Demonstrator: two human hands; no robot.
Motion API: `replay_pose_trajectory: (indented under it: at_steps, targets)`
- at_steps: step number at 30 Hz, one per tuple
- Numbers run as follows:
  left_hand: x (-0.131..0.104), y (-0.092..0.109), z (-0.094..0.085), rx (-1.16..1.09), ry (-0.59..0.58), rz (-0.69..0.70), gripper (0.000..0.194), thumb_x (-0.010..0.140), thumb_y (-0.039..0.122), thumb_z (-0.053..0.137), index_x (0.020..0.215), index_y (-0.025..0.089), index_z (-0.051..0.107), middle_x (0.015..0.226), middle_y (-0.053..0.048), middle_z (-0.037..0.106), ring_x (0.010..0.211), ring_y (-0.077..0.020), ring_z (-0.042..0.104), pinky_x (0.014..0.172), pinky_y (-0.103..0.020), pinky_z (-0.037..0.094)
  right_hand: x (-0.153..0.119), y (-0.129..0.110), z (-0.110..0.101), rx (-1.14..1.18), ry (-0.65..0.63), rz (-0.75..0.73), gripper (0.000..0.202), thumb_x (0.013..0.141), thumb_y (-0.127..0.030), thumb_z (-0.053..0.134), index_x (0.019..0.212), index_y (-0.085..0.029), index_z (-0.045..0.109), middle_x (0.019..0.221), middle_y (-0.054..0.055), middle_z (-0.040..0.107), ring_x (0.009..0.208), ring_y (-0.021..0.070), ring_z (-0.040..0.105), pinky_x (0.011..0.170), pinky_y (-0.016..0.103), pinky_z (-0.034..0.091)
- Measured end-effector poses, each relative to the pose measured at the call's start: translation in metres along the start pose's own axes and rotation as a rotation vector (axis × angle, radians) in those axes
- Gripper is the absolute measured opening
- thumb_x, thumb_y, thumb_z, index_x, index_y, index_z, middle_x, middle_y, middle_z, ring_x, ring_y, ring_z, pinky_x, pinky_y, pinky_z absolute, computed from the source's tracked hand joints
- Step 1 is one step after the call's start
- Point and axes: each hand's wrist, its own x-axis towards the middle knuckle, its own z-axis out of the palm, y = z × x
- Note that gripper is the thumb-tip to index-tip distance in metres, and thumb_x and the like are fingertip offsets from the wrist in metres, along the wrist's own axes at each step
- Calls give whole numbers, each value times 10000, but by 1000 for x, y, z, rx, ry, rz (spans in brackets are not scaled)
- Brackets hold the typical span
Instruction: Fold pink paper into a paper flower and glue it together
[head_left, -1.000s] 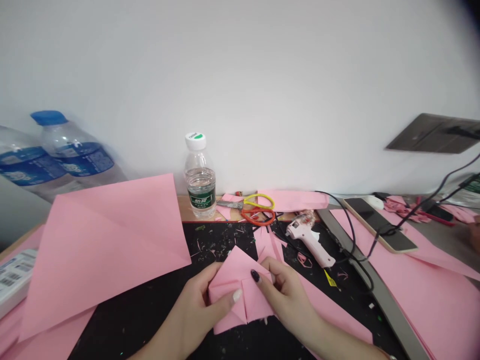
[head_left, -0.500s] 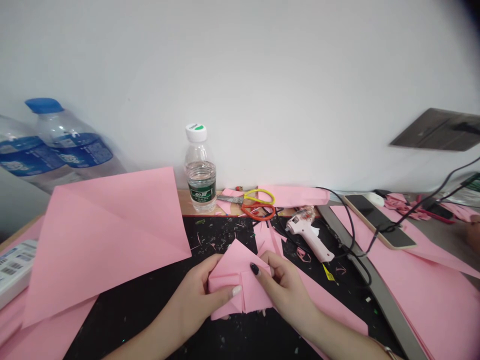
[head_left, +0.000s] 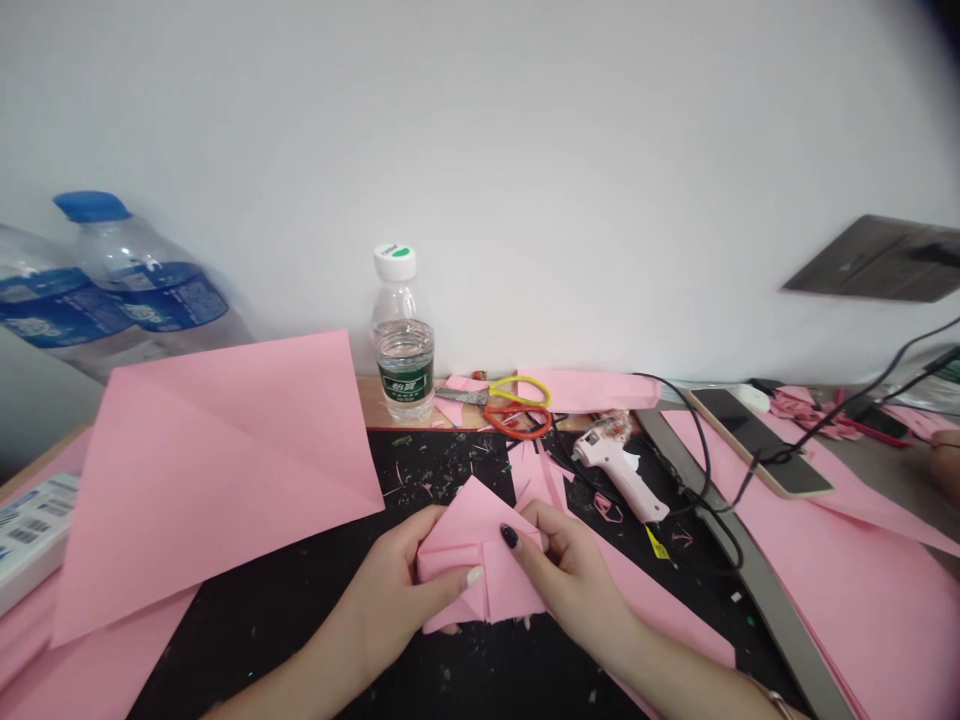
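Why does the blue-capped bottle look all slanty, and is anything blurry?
Head view: the bottle near the left edge looks stretched, perhaps wide-angle distortion; its label is smeary; creases in the folded paper look clearer; the picture goes dark top-right.

Room btwn L forearm (head_left: 330, 645) & lg pink sheet (head_left: 225, 480), but beyond R hand (head_left: 574, 565), glue gun (head_left: 626, 476) (plus cord (head_left: 705, 452)) in way.

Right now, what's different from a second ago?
The whole view slid up slightly, so the head camera probably tipped down. The folded pink paper's bottom edge looks higher, perhaps tilted. Nothing was picked up or let go: left hand and right hand still hold it. Scissors, glue gun and small bottle stayed put.
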Motion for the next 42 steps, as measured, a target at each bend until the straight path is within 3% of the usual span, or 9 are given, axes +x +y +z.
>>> replay_pose_trajectory:
  at_steps: [10,14,17,21,24,29,32,35,42]
  targets:
    - [0,-1,0,8,10,-9,228,736,253,626,933,154,569,718,22,567,588,-146,575,485,-256,525,1,2,-1,7,-6,22,274,865,-334,480,647,-174,430,567,-67,318,496,75,273,436,204,210]
    - [0,-2,-2,88,94,46,174,740,270,630,866,159,582,713,21,580,613,-147,568,520,-224,479,2,0,2,94,-31,69,113,806,-261,563,793,-176,490,634,-53,454,536,83,395,466,189,312]
    - [0,-4,-3,132,164,120,188,748,293,632,881,168,584,789,-2,621,724,-180,579,625,-247,472,1,-4,5,130,-50,83,291,706,-135,628,955,-192,489,796,-22,583,689,122,538,575,203,427]
    - [0,-6,-1,144,198,143,242,744,293,634,951,176,593,839,-12,643,779,-202,573,667,-256,462,-1,-9,8,75,-20,70,406,634,-66,647,995,-190,508,916,3,625,836,164,597,695,240,488]
    - [-1,-5,3,168,204,140,256,736,304,643,953,175,600,840,-12,643,760,-194,559,651,-246,449,-2,-8,11,116,-18,110,402,625,-57,635,991,-179,522,861,0,636,790,176,627,659,261,523]
    - [0,-4,0,135,153,122,241,742,360,633,870,157,607,753,1,598,686,-163,519,595,-223,408,-1,-5,14,275,-22,251,406,646,-80,631,1027,-152,510,668,-28,654,526,136,629,543,266,539]
    - [1,-5,-7,101,80,93,284,771,417,582,764,134,601,656,18,533,598,-128,455,528,-204,348,1,-5,13,287,4,254,381,643,-84,647,1000,-125,522,578,-27,651,488,136,623,512,245,526]
    - [3,-7,-12,112,82,87,335,785,436,554,669,122,579,582,42,446,543,-101,380,496,-195,294,4,-6,11,308,5,258,440,637,-94,660,1050,-118,510,571,-23,662,481,138,626,496,237,523]
    - [8,-8,-13,-82,8,-6,379,771,475,561,620,128,543,551,37,484,522,-104,453,524,-210,390,4,-4,12,291,-2,280,532,597,-175,734,1080,-105,521,517,-16,660,447,148,618,464,230,512]
